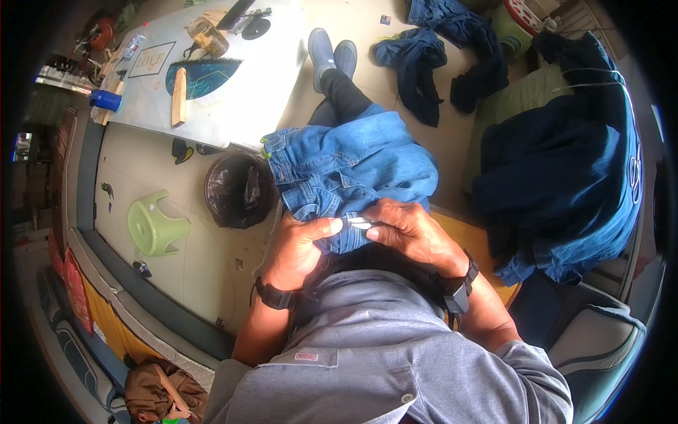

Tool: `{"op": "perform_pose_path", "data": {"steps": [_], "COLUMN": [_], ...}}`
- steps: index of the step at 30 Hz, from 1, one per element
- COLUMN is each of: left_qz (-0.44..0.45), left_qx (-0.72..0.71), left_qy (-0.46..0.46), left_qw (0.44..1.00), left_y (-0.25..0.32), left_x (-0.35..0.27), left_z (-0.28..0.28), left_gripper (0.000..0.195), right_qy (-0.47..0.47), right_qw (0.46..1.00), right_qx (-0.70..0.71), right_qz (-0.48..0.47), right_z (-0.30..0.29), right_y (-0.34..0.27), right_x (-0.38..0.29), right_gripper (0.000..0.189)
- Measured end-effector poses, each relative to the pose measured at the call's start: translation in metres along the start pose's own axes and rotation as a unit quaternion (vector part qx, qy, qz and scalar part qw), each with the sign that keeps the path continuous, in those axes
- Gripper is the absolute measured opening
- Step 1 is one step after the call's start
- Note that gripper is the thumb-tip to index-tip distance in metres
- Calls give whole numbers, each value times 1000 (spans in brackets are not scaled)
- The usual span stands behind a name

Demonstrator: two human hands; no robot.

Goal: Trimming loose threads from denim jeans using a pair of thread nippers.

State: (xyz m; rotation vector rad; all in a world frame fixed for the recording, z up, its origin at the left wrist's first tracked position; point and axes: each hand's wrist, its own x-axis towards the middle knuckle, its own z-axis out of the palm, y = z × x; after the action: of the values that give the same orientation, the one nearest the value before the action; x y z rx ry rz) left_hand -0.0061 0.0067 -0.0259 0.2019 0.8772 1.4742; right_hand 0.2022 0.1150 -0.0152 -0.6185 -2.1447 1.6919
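Blue denim jeans (371, 148) lie bunched across my lap, their waistband turned toward the left. My left hand (299, 241) pinches a seam of the denim, thumb on top. In my right hand (410, 230) is a small pair of metal thread snips (360, 222). The blades point left, against the cloth close to my left thumb. Bits of bright green (266, 148) show at the far edge of the waistband.
A dark pile of denim (551, 169) rises on the right, with cord around part of it. More jeans (418, 69) lie on the floor ahead. To the left are a lined waste bin (238, 193), a green stool (156, 225) and a white table (254, 79). Someone in brown (164, 389) is at lower left.
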Motion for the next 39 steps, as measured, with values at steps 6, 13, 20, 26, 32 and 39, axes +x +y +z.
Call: {"op": "perform_pose_path", "data": {"steps": [6,13,20,26,32,39], "left_qz": [-3,10,3,-4,19,-1], "left_qx": [1,17,12,-11,25,36], "left_qy": [5,7,21,8,-2,-27], "left_qw": [1000,1000,1000,1000,1000,999], "left_y": [0,0,-4,1,-2,-14], "left_x": [0,-2,-4,6,-4,-2], "left_z": [-1,0,-3,3,-10,-21], "left_gripper": [60,57,56,59,67,65], "right_qy": [-4,-5,9,44,158,205], "right_qw": [1000,1000,1000,985,980,963], "right_qx": [16,15,16,146,55,136], "right_qz": [9,12,10,85,104,111], "right_z": [0,3,6,0,-2,-11], "right_y": [2,5,5,1,-5,8], "right_x": [2,1,-2,-1,11,0], "right_gripper": [21,20,17,15,25,16]}}
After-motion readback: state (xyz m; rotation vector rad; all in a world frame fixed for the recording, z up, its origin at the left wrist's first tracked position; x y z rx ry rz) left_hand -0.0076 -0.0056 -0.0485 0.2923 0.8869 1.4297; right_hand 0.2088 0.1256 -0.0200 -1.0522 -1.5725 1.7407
